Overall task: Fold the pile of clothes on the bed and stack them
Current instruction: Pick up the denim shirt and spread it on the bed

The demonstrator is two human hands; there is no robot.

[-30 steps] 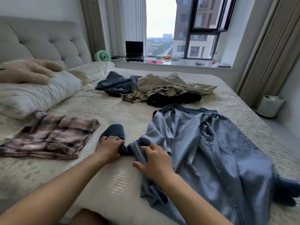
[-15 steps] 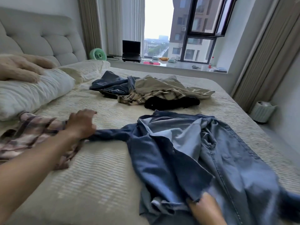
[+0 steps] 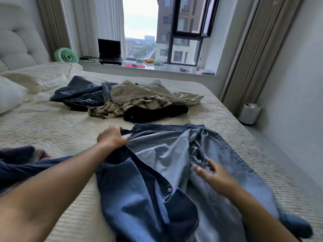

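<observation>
A blue denim shirt (image 3: 157,172) lies spread and rumpled on the bed (image 3: 52,130) in front of me. My left hand (image 3: 111,137) grips the shirt's fabric near the collar. My right hand (image 3: 211,173) rests on the shirt's middle with fingers spread and relaxed. One sleeve (image 3: 26,165) stretches off to the left under my left forearm. Farther back lies a pile of unfolded clothes (image 3: 129,98): a dark blue garment, a beige one, a plaid shirt and a black piece.
White pillows (image 3: 35,79) and a padded headboard (image 3: 17,44) are at the left. A window ledge (image 3: 157,68) beyond the bed holds a laptop, a green fan (image 3: 65,55) and small items. A white bin (image 3: 250,113) stands on the floor at the right.
My left hand let go of the sleeve end at the left and moved to the collar area. My right hand came up from the hem onto the shirt's middle. The view swung right.
</observation>
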